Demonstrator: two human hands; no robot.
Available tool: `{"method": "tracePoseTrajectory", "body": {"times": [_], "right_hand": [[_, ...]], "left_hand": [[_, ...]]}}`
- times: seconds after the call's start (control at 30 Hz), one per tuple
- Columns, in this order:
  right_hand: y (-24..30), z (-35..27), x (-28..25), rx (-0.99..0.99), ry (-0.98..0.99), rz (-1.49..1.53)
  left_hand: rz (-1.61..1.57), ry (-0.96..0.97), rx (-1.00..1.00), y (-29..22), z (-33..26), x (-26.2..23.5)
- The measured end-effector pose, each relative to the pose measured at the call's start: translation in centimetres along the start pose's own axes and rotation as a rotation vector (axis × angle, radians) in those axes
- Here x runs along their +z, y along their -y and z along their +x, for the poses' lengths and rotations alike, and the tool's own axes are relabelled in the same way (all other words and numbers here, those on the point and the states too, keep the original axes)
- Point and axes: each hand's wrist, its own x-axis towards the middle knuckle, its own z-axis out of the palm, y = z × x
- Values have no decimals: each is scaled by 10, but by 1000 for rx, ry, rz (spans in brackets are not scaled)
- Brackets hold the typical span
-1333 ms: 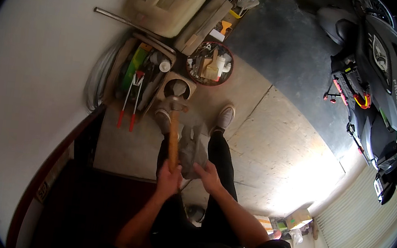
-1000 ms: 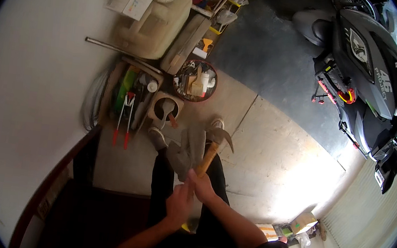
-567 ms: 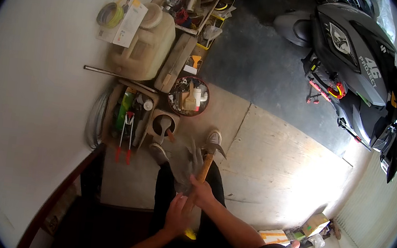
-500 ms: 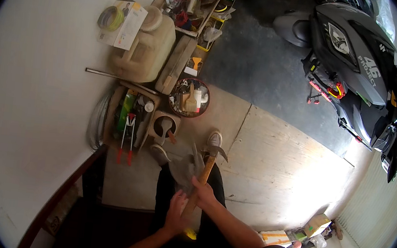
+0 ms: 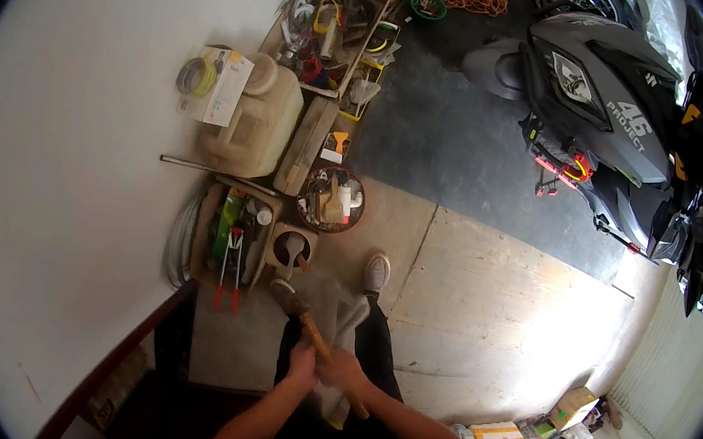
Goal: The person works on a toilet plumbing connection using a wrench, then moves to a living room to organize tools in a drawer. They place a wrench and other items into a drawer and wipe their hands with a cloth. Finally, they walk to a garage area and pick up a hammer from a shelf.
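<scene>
A hammer [image 5: 314, 331] with a wooden handle slants across my lap, its dark head up and to the left near my left shoe. My right hand [image 5: 340, 368], slightly blurred, is closed around the handle; the butt sticks out below it. Against the handle's left side, my left hand [image 5: 302, 363] is closed too, its fingertips partly hidden. A grey cloth [image 5: 352, 317] hangs about the handle between my legs, smeared by motion. More of it shows below my hands; which hand grips it is unclear.
Ahead are a round tub of brushes and bottles [image 5: 328, 224], a square container with a scoop [image 5: 294, 242], and a box holding red-handled cutters [image 5: 230, 271]. A plastic jerrycan [image 5: 257, 131] stands by the wall. A grey motor scooter [image 5: 604, 92] is parked at the right.
The hammer has swung so its head points up-left instead of up-right. My left hand has moved up beside my right, which is lower on the view. The whole view has shifted slightly.
</scene>
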Motion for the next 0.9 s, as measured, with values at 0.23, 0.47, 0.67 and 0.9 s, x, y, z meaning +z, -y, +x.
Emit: {"method": "tracePoseTrajectory", "body": {"times": [0.23, 0.47, 0.67, 0.9], "right_hand": [[-2, -1, 32, -91, -465, -79], [-18, 2, 33, 3, -456, 363], [-23, 4, 6, -46, -339, 780], [-47, 2, -63, -4, -469, 1050]], "left_hand": [[-97, -188, 280, -3, -8, 2], [-176, -165, 263, -20, -30, 29], [362, 106, 429, 3, 2, -12], [258, 49, 266, -4, 37, -110]]}}
